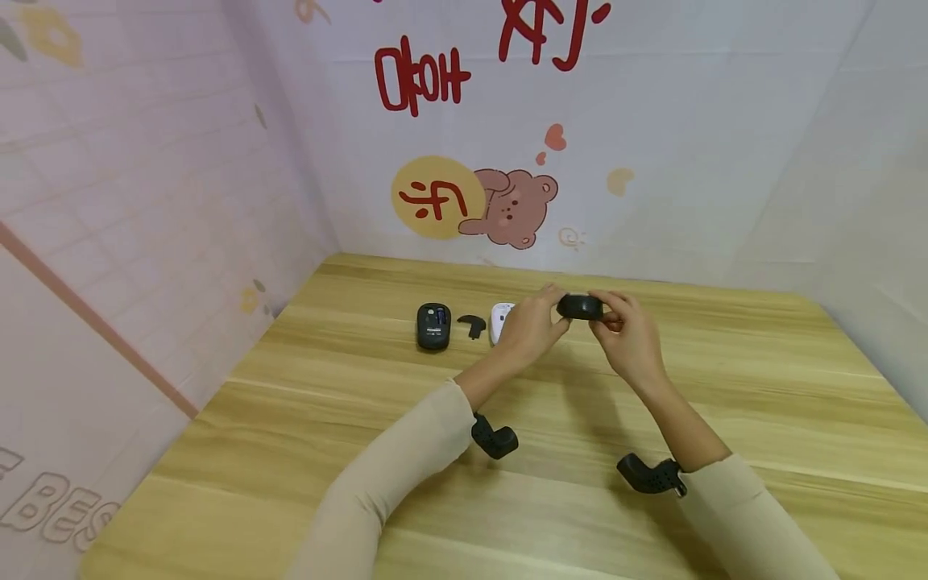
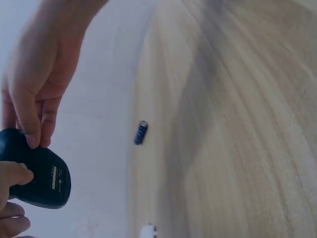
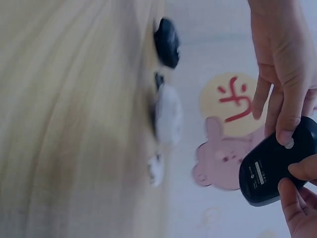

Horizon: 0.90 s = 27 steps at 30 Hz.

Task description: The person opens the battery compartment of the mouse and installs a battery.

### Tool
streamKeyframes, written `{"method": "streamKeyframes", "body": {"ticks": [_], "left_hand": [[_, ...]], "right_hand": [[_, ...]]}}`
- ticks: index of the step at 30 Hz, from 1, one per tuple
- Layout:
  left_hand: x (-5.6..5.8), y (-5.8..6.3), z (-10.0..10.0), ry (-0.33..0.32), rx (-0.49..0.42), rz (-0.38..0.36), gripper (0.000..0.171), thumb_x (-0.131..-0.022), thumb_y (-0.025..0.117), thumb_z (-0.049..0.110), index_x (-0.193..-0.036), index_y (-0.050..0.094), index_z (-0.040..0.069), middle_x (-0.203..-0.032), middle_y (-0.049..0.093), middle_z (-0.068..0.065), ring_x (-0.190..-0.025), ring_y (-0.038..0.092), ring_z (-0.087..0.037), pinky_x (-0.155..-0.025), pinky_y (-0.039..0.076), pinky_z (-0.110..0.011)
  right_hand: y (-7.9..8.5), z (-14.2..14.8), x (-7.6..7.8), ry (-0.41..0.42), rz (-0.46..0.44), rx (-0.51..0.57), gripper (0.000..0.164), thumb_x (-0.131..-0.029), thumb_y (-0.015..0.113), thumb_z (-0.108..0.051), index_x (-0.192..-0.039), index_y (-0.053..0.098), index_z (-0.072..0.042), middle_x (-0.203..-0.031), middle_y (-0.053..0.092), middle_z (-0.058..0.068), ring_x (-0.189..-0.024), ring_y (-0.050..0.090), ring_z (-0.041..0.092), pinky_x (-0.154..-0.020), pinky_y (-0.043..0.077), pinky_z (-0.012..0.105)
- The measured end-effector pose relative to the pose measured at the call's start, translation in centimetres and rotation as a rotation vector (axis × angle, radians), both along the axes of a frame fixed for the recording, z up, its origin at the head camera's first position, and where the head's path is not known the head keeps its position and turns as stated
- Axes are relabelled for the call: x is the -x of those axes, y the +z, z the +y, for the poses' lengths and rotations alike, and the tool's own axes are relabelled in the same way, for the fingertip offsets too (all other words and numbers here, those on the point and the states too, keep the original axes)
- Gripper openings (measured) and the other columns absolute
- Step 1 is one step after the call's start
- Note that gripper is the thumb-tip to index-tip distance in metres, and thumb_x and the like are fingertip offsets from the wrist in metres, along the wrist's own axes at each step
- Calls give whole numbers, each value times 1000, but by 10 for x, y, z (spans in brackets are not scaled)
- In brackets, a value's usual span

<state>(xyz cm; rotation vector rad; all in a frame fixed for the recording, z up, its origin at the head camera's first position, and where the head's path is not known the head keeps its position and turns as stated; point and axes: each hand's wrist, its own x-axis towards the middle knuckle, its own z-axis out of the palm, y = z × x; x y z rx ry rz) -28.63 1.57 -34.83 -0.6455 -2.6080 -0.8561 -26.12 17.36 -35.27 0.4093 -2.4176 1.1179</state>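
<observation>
Both hands hold a black computer mouse (image 1: pixel 580 307) above the table, nearly edge-on in the head view. My left hand (image 1: pixel 532 326) grips its left end; in the right wrist view that thumb rests by a pale spot on the labelled underside (image 3: pixel 270 166). My right hand (image 1: pixel 631 338) pinches the opposite end with thumb and fingers. Partly behind the left hand lies a white mouse (image 1: pixel 498 321). Farther left, a second black mouse (image 1: pixel 433 332) lies underside up, a blue battery (image 1: pixel 441 316) in its uncovered slot. Between those two sits a curved black cover (image 1: pixel 473 325).
A dark blue battery (image 2: pixel 141 133) lies on the wooden table (image 1: pixel 761 387), hidden from the head view. A small white piece (image 3: pixel 155 170) is beside the white mouse. Printed cloth walls (image 1: pixel 689 161) stand behind and at the sides. Black camera mounts (image 1: pixel 495 439) hang from both wrists.
</observation>
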Motion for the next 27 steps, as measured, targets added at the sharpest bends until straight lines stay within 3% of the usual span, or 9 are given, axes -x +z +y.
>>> {"method": "streamKeyframes", "body": {"ticks": [4, 6, 8, 9, 11, 13, 15, 19, 27], "left_hand": [[-16, 9, -10, -66, -87, 31, 32, -85, 69, 18, -116, 64, 12, -126, 56, -6, -118, 50, -16, -80, 52, -23], [-25, 13, -15, -109, -151, 22, 33, -86, 68, 17, -117, 63, 11, -123, 58, -7, -93, 64, -13, -63, 52, -20], [-34, 16, -20, -145, -198, 6, 35, -87, 67, 18, -121, 61, 10, -120, 61, -6, -63, 61, -11, -55, 47, -18], [-38, 17, -22, -165, -223, -7, 36, -88, 66, 18, -122, 60, 9, -118, 62, -6, -59, 58, -9, -58, 47, -16], [-46, 18, -26, -205, -288, -57, 37, -89, 64, 18, -124, 59, 8, -117, 62, -6, -60, 57, -6, -59, 47, -15], [-52, 19, -29, -237, -355, -107, 37, -89, 63, 18, -125, 58, 7, -117, 62, -6, -84, 61, -5, -77, 47, -13], [-58, 19, -31, -274, -435, -167, 38, -90, 63, 16, -126, 57, 6, -116, 62, -7, -105, 56, -7, -87, 47, -17], [-71, 19, -37, -304, -558, -283, 39, -90, 63, 14, -127, 55, 5, -114, 63, -9, -101, 60, -10, -80, 51, -18], [-93, 28, -44, -253, -670, -459, 41, -87, 67, 14, -124, 57, 2, -115, 62, -14, -99, 62, -19, -78, 53, -24]], "right_hand": [[11, 0, -17, 24, 68, 0, 42, -81, 63, 11, -122, 58, 2, -117, 53, 18, -84, 61, 28, -75, 55, 27], [15, -1, -24, 44, 97, -3, 43, -80, 64, 11, -122, 58, 2, -114, 55, 17, -82, 60, 25, -73, 51, 15], [18, -1, -31, 65, 121, -8, 42, -80, 66, 10, -121, 59, 3, -111, 57, 17, -82, 59, 22, -72, 46, 7], [19, -2, -35, 74, 131, -11, 42, -79, 67, 9, -120, 59, 3, -109, 58, 16, -82, 58, 21, -72, 45, 5], [20, -2, -41, 85, 140, -15, 39, -79, 68, 7, -118, 60, 4, -105, 60, 15, -82, 57, 20, -73, 44, 5], [22, -2, -48, 97, 133, -14, 37, -80, 69, 4, -116, 61, 4, -104, 61, 13, -83, 57, 20, -75, 44, 6], [23, -3, -54, 117, 110, -4, 37, -81, 69, 1, -117, 62, 3, -103, 62, 12, -85, 58, 17, -76, 46, 8], [26, -5, -66, 174, 43, 47, 37, -83, 68, -1, -119, 61, 3, -101, 62, 10, -85, 59, 9, -76, 49, 11], [30, -8, -84, 217, -52, 97, 31, -85, 66, -3, -114, 63, 5, -88, 61, 7, -76, 58, 7, -67, 51, 13]]}}
